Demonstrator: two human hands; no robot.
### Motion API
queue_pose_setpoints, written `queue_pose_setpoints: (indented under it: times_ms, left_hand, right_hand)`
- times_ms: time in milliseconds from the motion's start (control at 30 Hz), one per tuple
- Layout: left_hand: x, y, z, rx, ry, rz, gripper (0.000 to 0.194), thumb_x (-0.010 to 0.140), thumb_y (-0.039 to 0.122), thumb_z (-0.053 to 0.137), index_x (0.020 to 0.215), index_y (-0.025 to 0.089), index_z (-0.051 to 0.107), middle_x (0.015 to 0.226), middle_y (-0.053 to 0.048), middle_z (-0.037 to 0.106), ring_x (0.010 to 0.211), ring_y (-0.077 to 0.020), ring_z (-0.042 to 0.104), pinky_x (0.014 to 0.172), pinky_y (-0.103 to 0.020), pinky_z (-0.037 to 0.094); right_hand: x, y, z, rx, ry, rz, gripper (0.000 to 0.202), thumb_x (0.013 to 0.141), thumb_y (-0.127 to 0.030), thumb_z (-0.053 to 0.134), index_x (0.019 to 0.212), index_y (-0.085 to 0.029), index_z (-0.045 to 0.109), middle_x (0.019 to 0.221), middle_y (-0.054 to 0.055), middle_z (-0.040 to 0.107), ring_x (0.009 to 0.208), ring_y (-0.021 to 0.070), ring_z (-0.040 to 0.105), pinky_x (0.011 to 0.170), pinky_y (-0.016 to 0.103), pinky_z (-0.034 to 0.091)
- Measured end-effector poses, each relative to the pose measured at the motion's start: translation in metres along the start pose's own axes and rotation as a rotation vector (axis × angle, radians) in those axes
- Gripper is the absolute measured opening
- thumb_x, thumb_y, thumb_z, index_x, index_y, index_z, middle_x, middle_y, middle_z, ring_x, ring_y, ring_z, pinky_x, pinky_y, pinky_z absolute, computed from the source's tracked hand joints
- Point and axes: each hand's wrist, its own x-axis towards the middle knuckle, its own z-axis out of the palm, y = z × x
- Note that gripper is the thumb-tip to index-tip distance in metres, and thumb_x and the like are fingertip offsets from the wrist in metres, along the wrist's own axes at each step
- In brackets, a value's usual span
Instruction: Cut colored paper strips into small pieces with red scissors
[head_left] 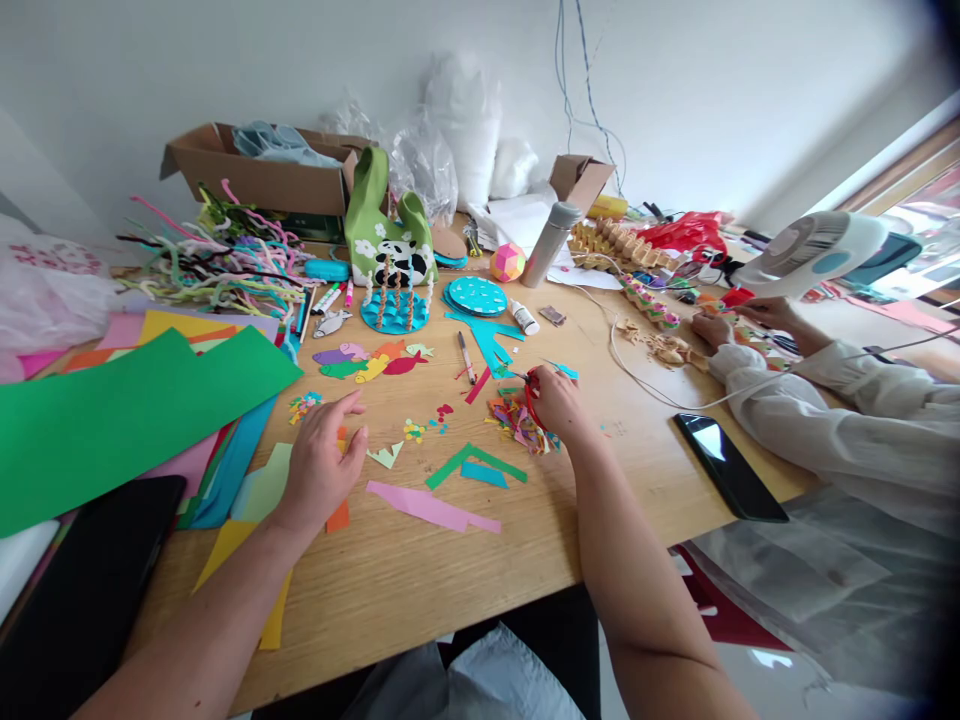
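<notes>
My right hand [559, 402] is closed on a pair of red-handled scissors [533, 395], whose blades lie by a blue paper offcut [491, 345]. Under and beside that hand is a heap of mixed paper scraps [517, 418]. My left hand [322, 455] hovers over the table with its fingers apart and nothing in them, near a pale green jagged scrap [386, 455]. Beyond it lie several paper fish cutouts [371, 362]. Small yellow paper dots [414, 430] sit between my hands. A pink paper strip [427, 505] and a green angled strip [469, 460] lie closer to me.
Green card sheets [150, 410] and a black device [90, 590] cover the left side. Pipe cleaners [217, 260], a green panda bag [386, 235] and a grey bottle [550, 243] stand behind. On the right are a phone [727, 465], a fan [817, 250] and a co-worker's hands [765, 318].
</notes>
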Motion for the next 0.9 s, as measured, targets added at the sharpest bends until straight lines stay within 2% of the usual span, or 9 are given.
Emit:
queue_pose_setpoints:
  times_ms: [267,433,567,767,900]
  left_hand:
    - [0.002,0.002,-0.002,-0.027,-0.012,-0.021,0.035,0.083,0.017,0.052,0.118,0.017,0.055,0.098,-0.009,0.068,0.097,-0.0239,0.061,0.093,-0.046,0.046]
    - [0.001,-0.002,-0.002,-0.140,-0.004,-0.173,0.036,0.082,0.021,0.055,0.118,0.018,0.056,0.103,-0.009,0.067,0.097,-0.0220,0.063,0.091,-0.043,0.049]
    - [0.002,-0.008,-0.001,-0.290,0.036,-0.280,0.039,0.081,0.024,0.056,0.120,0.017,0.055,0.105,-0.009,0.066,0.097,-0.0205,0.064,0.090,-0.041,0.051]
    - [0.003,-0.014,-0.001,-0.382,0.096,-0.344,0.040,0.080,0.026,0.057,0.119,0.017,0.055,0.102,-0.009,0.066,0.097,-0.0201,0.064,0.088,-0.040,0.052]
    - [0.003,-0.015,-0.001,-0.426,0.109,-0.374,0.040,0.079,0.025,0.059,0.119,0.016,0.056,0.102,-0.009,0.066,0.095,-0.0197,0.064,0.087,-0.039,0.052]
  right_hand:
    - [-0.001,-0.003,-0.001,-0.060,-0.064,0.009,0.022,0.086,-0.019,0.047,0.103,-0.014,0.060,0.097,0.016,0.069,0.095,0.0294,0.060,0.073,0.034,0.034]
    - [-0.002,0.001,-0.003,-0.059,-0.063,0.027,0.024,0.087,-0.019,0.046,0.105,-0.014,0.061,0.102,0.016,0.068,0.098,0.0284,0.060,0.072,0.032,0.035]
    - [-0.001,0.003,-0.002,-0.059,-0.070,0.038,0.023,0.087,-0.019,0.046,0.103,-0.013,0.062,0.098,0.017,0.069,0.093,0.0282,0.061,0.068,0.032,0.035]
    - [0.001,0.005,0.002,-0.036,-0.073,0.031,0.015,0.083,-0.018,0.051,0.091,-0.014,0.063,0.089,0.014,0.070,0.080,0.0238,0.062,0.062,0.028,0.034]
    - [0.003,0.011,-0.003,0.004,-0.026,0.057,0.017,0.084,-0.020,0.049,0.093,-0.015,0.062,0.087,0.013,0.070,0.076,0.0220,0.062,0.059,0.027,0.034]
